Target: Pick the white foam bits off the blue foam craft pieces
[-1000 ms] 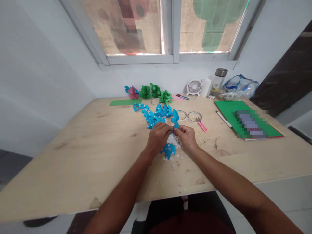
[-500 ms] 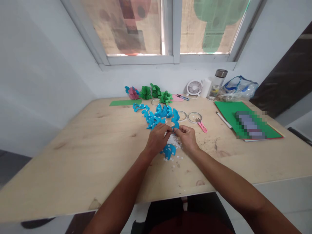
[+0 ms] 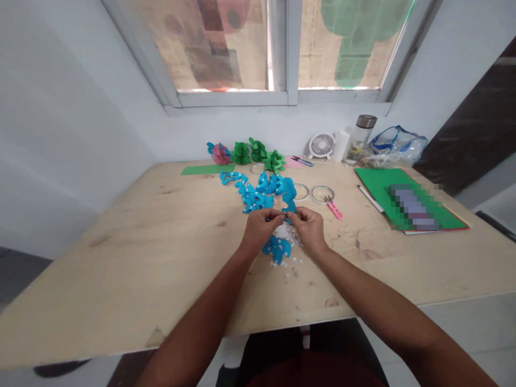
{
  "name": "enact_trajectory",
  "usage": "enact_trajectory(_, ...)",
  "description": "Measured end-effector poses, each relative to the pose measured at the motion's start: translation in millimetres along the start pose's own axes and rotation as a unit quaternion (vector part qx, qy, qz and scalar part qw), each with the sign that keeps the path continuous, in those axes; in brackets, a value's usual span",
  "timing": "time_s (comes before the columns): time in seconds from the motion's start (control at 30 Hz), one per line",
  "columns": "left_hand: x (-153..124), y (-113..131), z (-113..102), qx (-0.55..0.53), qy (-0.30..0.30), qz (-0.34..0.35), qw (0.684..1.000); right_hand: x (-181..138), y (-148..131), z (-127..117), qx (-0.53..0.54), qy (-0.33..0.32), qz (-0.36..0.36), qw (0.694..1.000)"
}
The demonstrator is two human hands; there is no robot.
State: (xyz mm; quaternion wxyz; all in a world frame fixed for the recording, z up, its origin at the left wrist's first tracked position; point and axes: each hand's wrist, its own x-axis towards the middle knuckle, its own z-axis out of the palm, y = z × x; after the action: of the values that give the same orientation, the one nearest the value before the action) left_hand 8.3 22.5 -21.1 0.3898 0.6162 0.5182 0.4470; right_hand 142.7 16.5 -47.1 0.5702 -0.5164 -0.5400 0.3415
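A curved blue paper cutout point(image 3: 289, 192) stands up between my hands, its lower end pinched in the fingers of my right hand point(image 3: 309, 228). My left hand point(image 3: 258, 228) is closed, its thumb and fingertips pressed together at that same lower end. Below the hands lies a heap of small white squares point(image 3: 287, 234). Nearer to me is a small cluster of blue cutouts with white squares on them point(image 3: 277, 250). More blue cutouts dotted with white squares point(image 3: 256, 196) are piled just beyond my left hand.
Wire rings point(image 3: 322, 194) and pink-handled snips point(image 3: 334, 208) lie right of my hands. Green paper flowers point(image 3: 242, 153), a small fan point(image 3: 321, 145) and a glass bottle point(image 3: 360, 141) line the wall. A marker point(image 3: 370, 199) lies beside green sheets point(image 3: 373, 183) at right.
My left hand's fingers have shifted slightly and now meet my right fingertips at the blue cutout's lower end. The cutout has turned a little. My right hand stays nearly in place.
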Motion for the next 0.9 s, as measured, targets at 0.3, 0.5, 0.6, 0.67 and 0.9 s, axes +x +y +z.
enact_trajectory(0.3, -3.2, 8.5, 0.5, -0.177, -0.019, -0.146, 0.973, -2.5, -0.8, 1.0, -0.030, 0.000, -0.035, 0.999)
enact_trajectory(0.5, -2.5, 4.4, -0.7, -0.218, -0.018, -0.168, 0.961, -3.6, 0.3, 1.6, -0.046, -0.011, -0.057, 0.997)
enact_trajectory(0.6, -2.7, 3.7, -1.5, -0.219, -0.018, -0.169, 0.961, -4.4, -1.0, 1.5, -0.051, -0.017, -0.067, 0.996)
enact_trajectory(0.67, -2.4, 3.4, -1.6, -0.217, -0.017, -0.170, 0.961, -4.6, -1.8, 1.3, -0.057, -0.017, -0.070, 0.996)
enact_trajectory(0.9, -0.8, 3.2, -2.3, -0.222, -0.031, -0.182, 0.958, -4.4, -1.3, 1.2, -0.065, -0.021, -0.070, 0.995)
